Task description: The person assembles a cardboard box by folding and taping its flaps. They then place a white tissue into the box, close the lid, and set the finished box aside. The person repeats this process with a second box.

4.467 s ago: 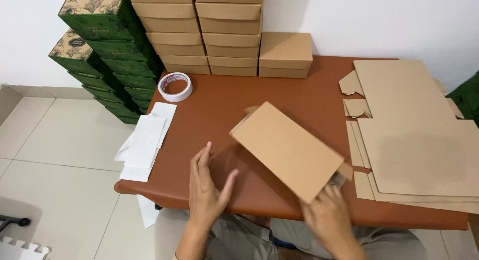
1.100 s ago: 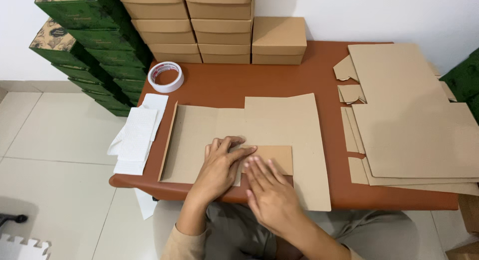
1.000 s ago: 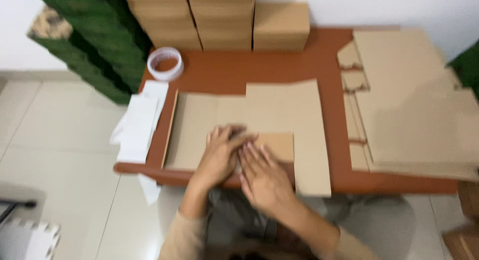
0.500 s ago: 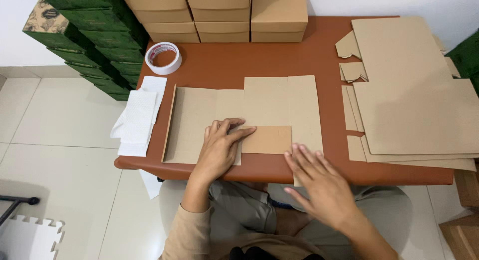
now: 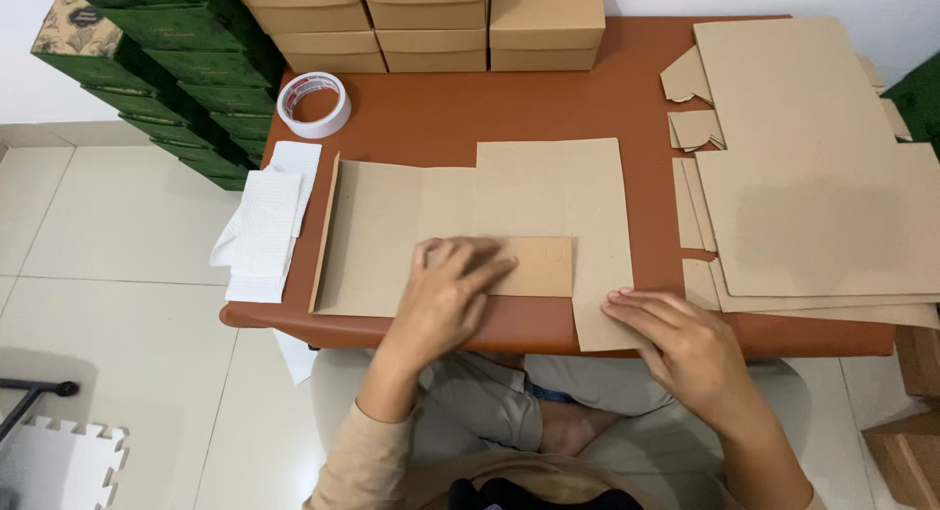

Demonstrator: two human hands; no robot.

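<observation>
On table: left hand (image 5: 446,295) flat, fingers spread pressing cardboard blank (image 5: 509,207); right hand (image 5: 676,339) apparently pinching its flap.

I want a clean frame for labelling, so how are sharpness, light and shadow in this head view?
Head view: sharp all over, with no motion blur on the left hand or right hand; soft, even light, with only faint shadows under the hands on the flat cardboard sheet; no strong glare on the table; slight wide-angle bending at the edges, seen in the stacked boxes.
</observation>
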